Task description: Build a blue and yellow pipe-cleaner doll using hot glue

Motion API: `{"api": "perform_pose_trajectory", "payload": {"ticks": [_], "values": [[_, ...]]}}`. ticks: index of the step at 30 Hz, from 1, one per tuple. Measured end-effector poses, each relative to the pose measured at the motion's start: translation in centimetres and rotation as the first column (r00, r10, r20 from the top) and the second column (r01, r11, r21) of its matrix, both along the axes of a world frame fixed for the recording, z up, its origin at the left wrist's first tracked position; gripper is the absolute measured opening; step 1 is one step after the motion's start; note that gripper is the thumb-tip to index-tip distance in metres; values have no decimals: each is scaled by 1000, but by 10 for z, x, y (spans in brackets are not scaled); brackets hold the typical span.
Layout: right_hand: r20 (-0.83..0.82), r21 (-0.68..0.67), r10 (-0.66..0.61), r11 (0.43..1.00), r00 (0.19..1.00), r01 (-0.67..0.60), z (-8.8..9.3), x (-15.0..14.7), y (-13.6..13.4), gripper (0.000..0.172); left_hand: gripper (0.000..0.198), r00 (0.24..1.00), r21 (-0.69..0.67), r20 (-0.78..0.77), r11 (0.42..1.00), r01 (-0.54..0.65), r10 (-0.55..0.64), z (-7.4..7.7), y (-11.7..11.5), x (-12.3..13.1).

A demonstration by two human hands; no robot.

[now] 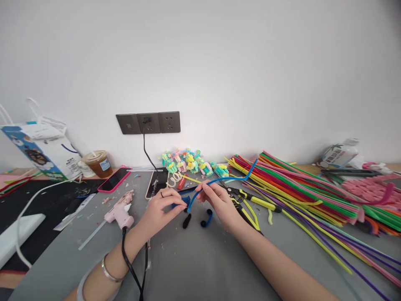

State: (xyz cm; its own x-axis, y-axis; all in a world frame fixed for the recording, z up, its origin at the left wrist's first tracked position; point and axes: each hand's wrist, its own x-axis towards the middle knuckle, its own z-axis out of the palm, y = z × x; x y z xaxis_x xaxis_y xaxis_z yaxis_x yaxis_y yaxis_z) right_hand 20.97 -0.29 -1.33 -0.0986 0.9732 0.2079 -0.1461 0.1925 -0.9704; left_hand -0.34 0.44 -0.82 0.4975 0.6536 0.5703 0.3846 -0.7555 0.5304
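A blue pipe cleaner (225,179) is pinched between the fingers of my right hand (216,200). Its bent far end sticks up to the right, and its short end points down between my hands. My left hand (164,209) has thumb and index fingertip together close to that lower end; whether they grip it is too small to tell. Behind my fingertips lies a dark blue piece (185,201), partly hidden. Just below my hands are a short black fuzzy piece (187,220) and a curled blue piece with black ends (206,219).
Pliers (247,209) lie right of my right hand, beside a large pile of coloured pipe cleaners (300,188). At left are a pink glue gun (120,211) with its cable, a pink phone (114,179) and a drink cup (102,164). Small colourful figures (191,161) stand by the wall.
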Motion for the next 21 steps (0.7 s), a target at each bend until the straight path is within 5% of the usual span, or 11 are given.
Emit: {"api": "perform_pose_trajectory", "payload": {"ticks": [13, 21], "values": [[-26, 20, 215, 977, 976, -215, 10, -3, -7, 31, 14, 997, -189, 2, 979, 79, -80, 4, -2, 5], [50, -1, 23, 1000, 998, -23, 7, 4, 0, 38, 19, 983, -139, 62, 977, -164, 174, 5, 4, 1]]}}
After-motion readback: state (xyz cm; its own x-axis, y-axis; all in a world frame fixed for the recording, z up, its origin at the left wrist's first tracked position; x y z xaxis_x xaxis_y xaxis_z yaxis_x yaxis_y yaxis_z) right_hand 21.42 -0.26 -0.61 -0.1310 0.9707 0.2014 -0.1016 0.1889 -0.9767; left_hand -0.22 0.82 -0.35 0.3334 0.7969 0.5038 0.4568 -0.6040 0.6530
